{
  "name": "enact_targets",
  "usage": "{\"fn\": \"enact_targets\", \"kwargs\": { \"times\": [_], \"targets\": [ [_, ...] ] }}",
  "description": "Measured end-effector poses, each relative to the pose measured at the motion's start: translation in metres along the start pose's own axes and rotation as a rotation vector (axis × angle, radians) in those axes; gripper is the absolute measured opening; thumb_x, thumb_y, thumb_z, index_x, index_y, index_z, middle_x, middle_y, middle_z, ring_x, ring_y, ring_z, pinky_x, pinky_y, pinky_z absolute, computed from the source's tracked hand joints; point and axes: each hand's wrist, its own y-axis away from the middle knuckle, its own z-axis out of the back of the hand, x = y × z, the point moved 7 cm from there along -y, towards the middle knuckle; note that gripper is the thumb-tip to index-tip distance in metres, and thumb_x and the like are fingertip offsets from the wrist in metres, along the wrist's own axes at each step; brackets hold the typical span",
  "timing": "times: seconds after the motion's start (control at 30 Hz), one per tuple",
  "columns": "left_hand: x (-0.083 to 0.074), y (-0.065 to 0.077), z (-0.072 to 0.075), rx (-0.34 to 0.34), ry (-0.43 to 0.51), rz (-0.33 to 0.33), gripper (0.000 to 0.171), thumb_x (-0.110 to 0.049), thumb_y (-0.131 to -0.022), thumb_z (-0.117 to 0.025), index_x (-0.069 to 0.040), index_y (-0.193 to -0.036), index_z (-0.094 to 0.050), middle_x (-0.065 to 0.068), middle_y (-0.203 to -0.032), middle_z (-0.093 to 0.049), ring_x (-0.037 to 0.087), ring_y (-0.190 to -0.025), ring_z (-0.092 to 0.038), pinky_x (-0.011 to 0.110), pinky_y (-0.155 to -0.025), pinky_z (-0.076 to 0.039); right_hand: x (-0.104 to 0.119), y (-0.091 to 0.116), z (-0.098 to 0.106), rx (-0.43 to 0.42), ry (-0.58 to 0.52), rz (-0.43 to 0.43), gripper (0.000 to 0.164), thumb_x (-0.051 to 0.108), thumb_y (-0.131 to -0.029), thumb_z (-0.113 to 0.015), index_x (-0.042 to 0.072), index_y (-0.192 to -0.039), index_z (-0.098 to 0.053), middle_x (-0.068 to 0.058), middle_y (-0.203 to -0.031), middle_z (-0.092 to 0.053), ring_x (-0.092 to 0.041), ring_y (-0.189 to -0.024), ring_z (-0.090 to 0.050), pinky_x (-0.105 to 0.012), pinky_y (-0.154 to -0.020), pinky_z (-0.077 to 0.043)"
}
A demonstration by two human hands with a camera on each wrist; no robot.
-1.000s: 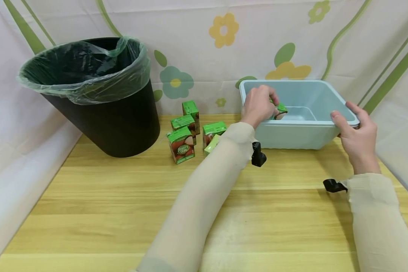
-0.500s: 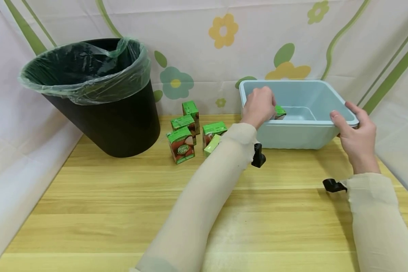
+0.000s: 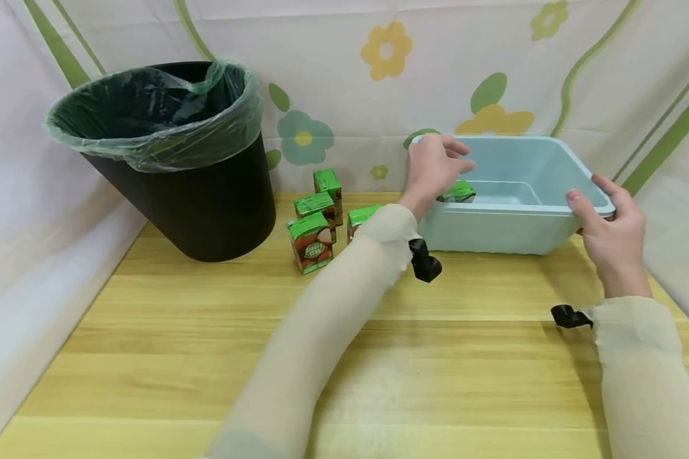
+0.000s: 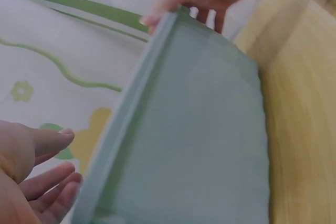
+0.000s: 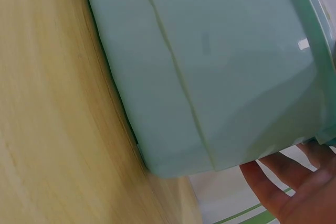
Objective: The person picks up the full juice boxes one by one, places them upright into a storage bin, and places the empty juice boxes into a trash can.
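My left hand is raised over the left end of a light blue plastic storage bin, its thumb and fingers apart with nothing between them. Below it, a green-topped juice box lies inside the bin, partly hidden by the front wall. At the bin's right end my right hand grips the rim, thumb on top and fingers against the outside. The right wrist view has those fingers at the bin's end. On the table left of the bin stand several more juice boxes; my left sleeve partly covers one.
A black trash can with a translucent green liner stands at the back left of the wooden table. A white curtain with printed flowers hangs close behind everything. Small black devices sit at both wrists.
My left hand has let go of the juice box inside the bin and lifted up and to the left. The right hand keeps its grip on the rim. The head view has shifted slightly.
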Motion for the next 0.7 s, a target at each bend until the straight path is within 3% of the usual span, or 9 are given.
{"fn": "enact_targets", "kwargs": {
  "times": [0.2, 0.4, 0.7],
  "targets": [
    [-0.002, 0.005, 0.031, -0.029, 0.040, 0.002, 0.019, -0.036, -0.094, -0.083, -0.034, -0.112, -0.081, -0.015, -0.120, -0.077, 0.004, -0.119, -0.063, 0.019, -0.089, -0.054, 0.000, 0.000, 0.000, 0.013, -0.014, -0.003, 0.072, 0.028, -0.095, -0.081, 0.024, -0.160, -0.048, 0.013, -0.116, -0.059, 0.001, -0.095, -0.060, -0.007, -0.067, -0.055],
    [0.007, 0.013, 0.061, -0.079, 0.123, -0.027, 0.024, -0.035, -0.092, -0.085, -0.032, -0.116, -0.080, -0.013, -0.119, -0.077, 0.002, -0.110, -0.067, 0.021, -0.083, -0.056, -0.001, -0.001, 0.000, 0.012, -0.045, 0.006, 0.072, 0.026, -0.095, -0.081, 0.022, -0.160, -0.049, 0.012, -0.116, -0.060, 0.000, -0.093, -0.061, -0.007, -0.068, -0.055],
    [0.017, 0.038, 0.091, -0.190, 0.203, -0.149, 0.024, -0.032, -0.094, -0.083, -0.027, -0.118, -0.080, -0.009, -0.118, -0.079, 0.004, -0.103, -0.070, 0.021, -0.087, -0.055, -0.001, -0.001, 0.000, 0.002, -0.042, 0.015, 0.071, 0.024, -0.095, -0.081, 0.021, -0.159, -0.050, 0.011, -0.115, -0.059, 0.001, -0.092, -0.060, -0.006, -0.067, -0.055]
  ]
}}
